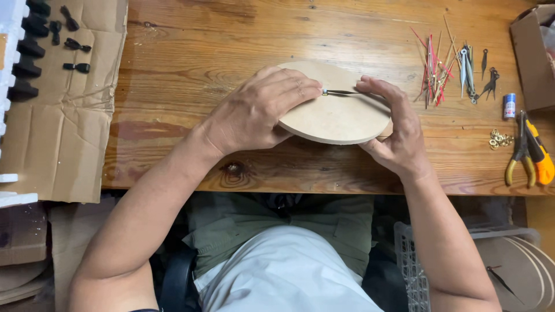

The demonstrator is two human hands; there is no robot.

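Item: round wooden disc (338, 118), mid table (202, 46). Our left hand (254, 112) lies over its left edge, fingertips pinching a thin dark clock hand (342, 92) at centre. Right hand (396, 130) cups disc's right rim, grip closed on it. Pliers (523, 151) far right w/ brass bits.

Scratched brown wooden table (231, 34): round pale wood disc (341, 118), flattened cardboard sheet (63, 138), yellow-handled pliers (529, 153), loose clock hands (451, 72).
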